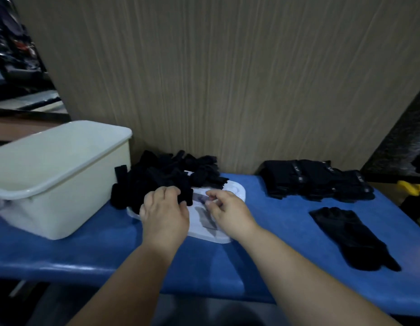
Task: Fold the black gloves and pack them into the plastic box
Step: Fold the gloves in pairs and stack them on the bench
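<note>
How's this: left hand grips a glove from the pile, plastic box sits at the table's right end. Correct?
No: the head view shows the plastic box at the left end of the table. The left hand grips a glove from the pile.

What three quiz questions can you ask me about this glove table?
1. True or false: the plastic box stands left of the loose gloves.
2. The single glove lies flat on: A the box lid, B the blue table, C the folded stack.
3. Which of the two hands grips the loose gloves?

Key: 1 true. 2 B. 3 the left hand.
</note>
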